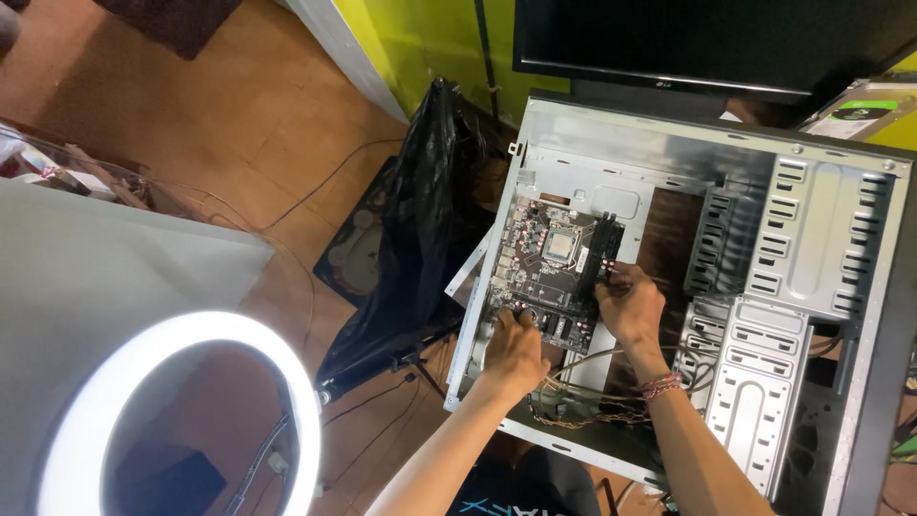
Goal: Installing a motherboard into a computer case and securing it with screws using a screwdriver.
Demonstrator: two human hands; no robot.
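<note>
Both hands on motherboard (549, 277) inside open computer case (821, 248).
Left hand (514, 346) curled at board's lower edge; right hand (629, 304) pinches its right edge; loose cables (583, 401) below.

Head-worn camera looks steeply down — close above the open computer case (707, 287).

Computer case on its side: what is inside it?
Inside the computer case: a motherboard, loose cables and empty drive bays. The left hand and right hand cover parts of the board's lower edge.
</note>
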